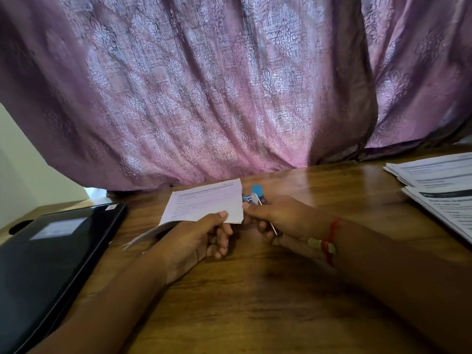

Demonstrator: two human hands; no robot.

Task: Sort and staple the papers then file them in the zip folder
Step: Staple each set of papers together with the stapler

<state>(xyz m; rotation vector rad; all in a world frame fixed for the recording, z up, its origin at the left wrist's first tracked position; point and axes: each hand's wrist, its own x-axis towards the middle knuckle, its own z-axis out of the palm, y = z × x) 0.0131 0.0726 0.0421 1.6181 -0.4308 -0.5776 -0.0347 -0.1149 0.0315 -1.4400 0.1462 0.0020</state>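
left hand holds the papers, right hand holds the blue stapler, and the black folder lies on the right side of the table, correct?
Not quite: the head view shows the folder on the left side of the table. The rest holds.

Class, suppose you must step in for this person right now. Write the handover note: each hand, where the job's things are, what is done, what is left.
Left hand: pinches the near right corner of a paper set, lifted off the wooden table.
Right hand: grips a blue stapler at that set's right edge.
Other paper sets lie at the far right; black zip folder lies at the left, apparently closed.
Done: sets look sorted. A staple cannot be seen.
Left: staple, then file everything in the folder.
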